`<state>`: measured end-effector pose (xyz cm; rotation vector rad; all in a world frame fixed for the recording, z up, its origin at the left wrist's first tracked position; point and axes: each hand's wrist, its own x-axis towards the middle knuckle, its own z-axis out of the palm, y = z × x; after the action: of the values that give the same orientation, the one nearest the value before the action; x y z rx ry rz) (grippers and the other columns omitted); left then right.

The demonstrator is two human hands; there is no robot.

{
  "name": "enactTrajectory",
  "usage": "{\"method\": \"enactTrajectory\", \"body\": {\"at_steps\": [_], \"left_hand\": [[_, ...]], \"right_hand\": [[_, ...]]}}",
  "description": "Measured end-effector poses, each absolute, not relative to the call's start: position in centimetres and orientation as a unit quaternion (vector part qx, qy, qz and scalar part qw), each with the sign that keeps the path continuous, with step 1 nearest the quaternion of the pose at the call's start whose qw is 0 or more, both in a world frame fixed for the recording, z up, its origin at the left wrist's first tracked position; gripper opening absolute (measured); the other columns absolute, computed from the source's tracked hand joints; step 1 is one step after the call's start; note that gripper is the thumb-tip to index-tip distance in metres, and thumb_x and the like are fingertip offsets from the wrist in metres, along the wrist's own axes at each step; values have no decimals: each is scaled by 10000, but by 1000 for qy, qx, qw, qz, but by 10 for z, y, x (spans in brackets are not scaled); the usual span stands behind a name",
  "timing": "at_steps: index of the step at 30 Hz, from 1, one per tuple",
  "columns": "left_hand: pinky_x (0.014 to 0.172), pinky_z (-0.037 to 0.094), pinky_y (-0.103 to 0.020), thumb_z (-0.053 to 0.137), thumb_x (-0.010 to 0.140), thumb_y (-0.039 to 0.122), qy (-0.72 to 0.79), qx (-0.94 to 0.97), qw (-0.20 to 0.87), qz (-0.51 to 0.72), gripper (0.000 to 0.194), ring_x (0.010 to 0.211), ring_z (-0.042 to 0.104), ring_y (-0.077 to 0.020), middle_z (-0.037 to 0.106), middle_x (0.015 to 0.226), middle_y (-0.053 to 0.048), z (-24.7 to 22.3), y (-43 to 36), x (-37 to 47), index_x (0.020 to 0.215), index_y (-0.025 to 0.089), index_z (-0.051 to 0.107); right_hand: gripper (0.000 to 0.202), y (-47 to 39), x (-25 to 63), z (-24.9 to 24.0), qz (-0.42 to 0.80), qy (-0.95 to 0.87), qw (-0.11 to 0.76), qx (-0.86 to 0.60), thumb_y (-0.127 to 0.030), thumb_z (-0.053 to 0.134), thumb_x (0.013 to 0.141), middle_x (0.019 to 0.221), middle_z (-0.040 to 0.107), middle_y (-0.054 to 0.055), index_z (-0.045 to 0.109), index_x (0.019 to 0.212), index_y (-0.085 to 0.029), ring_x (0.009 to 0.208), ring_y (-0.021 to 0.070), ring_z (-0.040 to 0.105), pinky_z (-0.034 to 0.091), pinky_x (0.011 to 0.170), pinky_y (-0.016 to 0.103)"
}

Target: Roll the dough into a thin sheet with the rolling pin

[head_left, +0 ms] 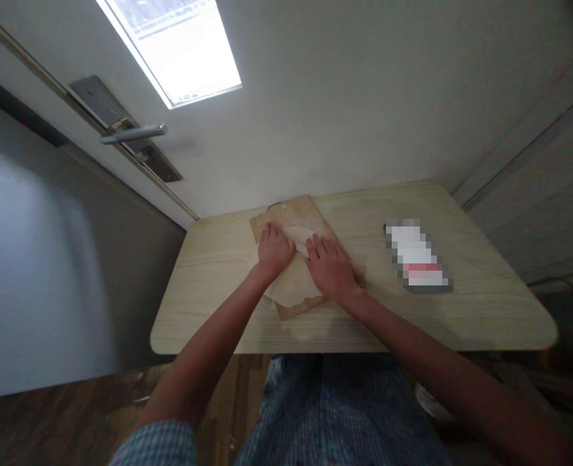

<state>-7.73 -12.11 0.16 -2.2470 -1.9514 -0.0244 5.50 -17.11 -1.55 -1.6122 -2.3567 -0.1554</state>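
A thin, pale sheet (pixel 291 281) with an uneven edge lies over a wooden cutting board (pixel 296 207); whether it is dough or paper I cannot tell. My left hand (pixel 274 249) presses on its left part, fingers pointing forward and lying on the surface. On the right part rests my right hand (pixel 332 265), palm down with its fingers spread a little. Between the hands the sheet shows a fold or raised edge. Part of it sticks out past the right hand. What lies under both palms is hidden.
The board rests on a light wooden table (pixel 209 291) with rounded corners. To the right lies a blurred-out phone-like object (pixel 417 255). Behind the table stands a white door with a metal handle (pixel 136 134) and a bright window pane (pixel 189 58). A grey panel (pixel 39 259) is at left.
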Motion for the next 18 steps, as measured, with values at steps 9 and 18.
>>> {"method": "enactTrajectory", "body": {"at_steps": [9,18], "left_hand": [[1015,210,-426,279,838,266,-648,-753,88,-74,504,1238,326,-275,408,1322,-141,-7,-106,-67,1317,115,323],[1014,216,-393,291,832,297,-628,-768,34,-117,466,1200,382,-210,502,1258,-52,-10,-73,-58,1270,174,390]], "right_hand": [[488,-158,57,-11,-30,-810,138,-569,-330,377,850,1324,391,184,412,1249,-51,1172,290,397,345,927,421],[543,-139,67,-2,16,-807,117,-579,-394,317,868,1318,378,223,337,1291,-55,1198,295,362,340,909,440]]}}
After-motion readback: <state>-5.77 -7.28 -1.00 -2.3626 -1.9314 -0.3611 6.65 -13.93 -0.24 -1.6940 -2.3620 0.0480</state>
